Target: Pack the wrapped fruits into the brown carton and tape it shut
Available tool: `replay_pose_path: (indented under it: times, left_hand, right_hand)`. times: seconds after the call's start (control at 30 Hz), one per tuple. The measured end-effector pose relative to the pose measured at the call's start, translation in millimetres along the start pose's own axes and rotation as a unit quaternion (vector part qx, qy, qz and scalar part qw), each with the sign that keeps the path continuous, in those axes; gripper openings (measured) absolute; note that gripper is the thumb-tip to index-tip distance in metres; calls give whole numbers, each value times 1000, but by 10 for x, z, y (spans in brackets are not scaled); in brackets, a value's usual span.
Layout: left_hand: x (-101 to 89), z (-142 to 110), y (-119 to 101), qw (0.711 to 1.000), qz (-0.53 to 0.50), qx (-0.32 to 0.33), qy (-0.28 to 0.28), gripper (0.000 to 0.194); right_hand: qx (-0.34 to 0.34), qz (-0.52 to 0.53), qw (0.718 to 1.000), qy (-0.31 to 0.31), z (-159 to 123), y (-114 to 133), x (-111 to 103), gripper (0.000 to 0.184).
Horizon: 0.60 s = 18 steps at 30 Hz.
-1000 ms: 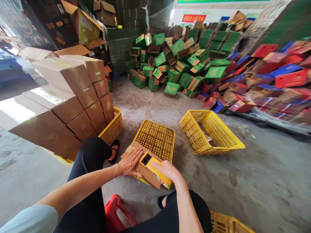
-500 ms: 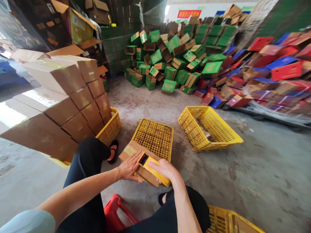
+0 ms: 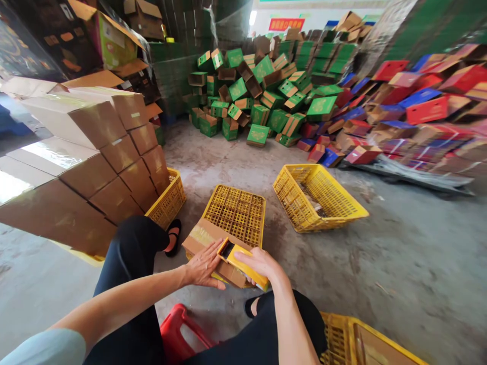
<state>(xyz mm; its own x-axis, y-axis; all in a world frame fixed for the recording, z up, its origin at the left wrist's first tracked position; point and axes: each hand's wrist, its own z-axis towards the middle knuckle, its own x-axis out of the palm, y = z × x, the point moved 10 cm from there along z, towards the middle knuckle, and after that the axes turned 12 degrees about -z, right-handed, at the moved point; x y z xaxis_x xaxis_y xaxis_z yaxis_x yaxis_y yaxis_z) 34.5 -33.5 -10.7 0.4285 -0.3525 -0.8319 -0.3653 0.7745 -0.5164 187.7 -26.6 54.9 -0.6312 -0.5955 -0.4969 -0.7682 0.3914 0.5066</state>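
Observation:
A brown cardboard box [image 3: 202, 234] with a strip of clear tape on its top rests on an upturned yellow plastic crate [image 3: 239, 208] between my knees. My left hand [image 3: 204, 264] lies flat on the box, fingers spread, its fingertips close to the front end of a yellow tape dispenser [image 3: 235, 254]. My right hand [image 3: 262, 264] is closed round the dispenser's body, which sits slantwise over the right part of the box. The dispenser and both hands cover part of the box top, and the tape under the dispenser is hidden.
Stacked brown cartons [image 3: 91, 167] stand at my left on yellow crates. An open yellow crate [image 3: 323, 203] with some litter inside is at the right. Another crate [image 3: 337, 337] is beside my right knee. Green boxes [image 3: 258, 134] and red-and-blue boxes [image 3: 426, 109] are heaped behind. A red stool [image 3: 175, 324] is beneath me.
The whole view has shifted slightly, with surroundings moving left. Both hands, the tape dispenser and the box keep nearly the same arrangement; the dispenser's rear end lies marginally further right over the box.

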Motion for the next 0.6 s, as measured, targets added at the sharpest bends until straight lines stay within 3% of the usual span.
replay_pose_path:
  times: [0.3,0.6]
  left_hand:
    - [-9,25,-3,999,29,14,-12,130]
    - [2,57,28,999,18,-27,8,126]
  right_hand:
    - [-19,-37,999,15,44,11,18,49]
    - [3,-27,1000,14,-11,-342,-39,50]
